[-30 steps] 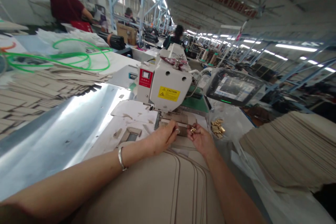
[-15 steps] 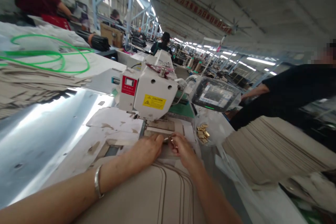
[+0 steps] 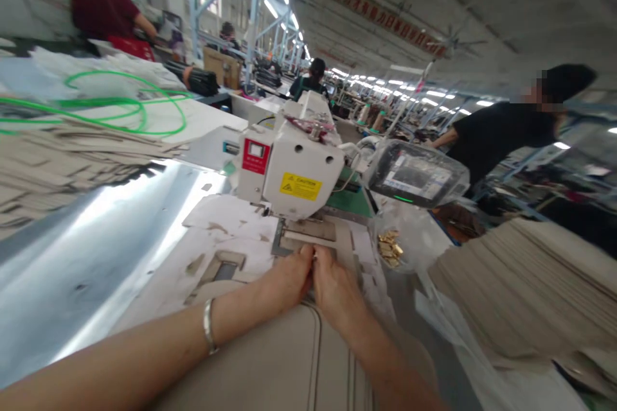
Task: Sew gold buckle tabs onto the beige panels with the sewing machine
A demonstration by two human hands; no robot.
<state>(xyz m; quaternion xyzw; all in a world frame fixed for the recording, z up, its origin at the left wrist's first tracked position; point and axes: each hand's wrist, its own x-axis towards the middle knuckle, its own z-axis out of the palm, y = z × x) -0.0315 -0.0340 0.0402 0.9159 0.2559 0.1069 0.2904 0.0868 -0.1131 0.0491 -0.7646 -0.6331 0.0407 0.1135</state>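
Observation:
My left hand (image 3: 288, 279), with a silver bangle at the wrist, and my right hand (image 3: 335, 286) meet in front of the white sewing machine head (image 3: 294, 176). Both are closed, fingertips pressed together around something small that the fingers mostly hide. Just beyond the fingers lies a beige piece (image 3: 343, 237) beside a grey metal frame (image 3: 278, 241), under the machine head. Below my wrists spreads a stack of beige panels (image 3: 260, 366) with dark edges. Small gold metal pieces (image 3: 390, 248) lie in a clear plastic bag right of my right hand.
A control screen (image 3: 413, 173) stands right of the machine head. More beige panels are stacked at the right (image 3: 525, 289) and at the left (image 3: 43, 173). A green hose (image 3: 164, 131) coils on the left table. Co-workers are at the far left, the middle distance and the right.
My hands have drawn together, covering the small metallic piece that showed between them. The view has shifted left, and the co-worker at the right now stands farther off.

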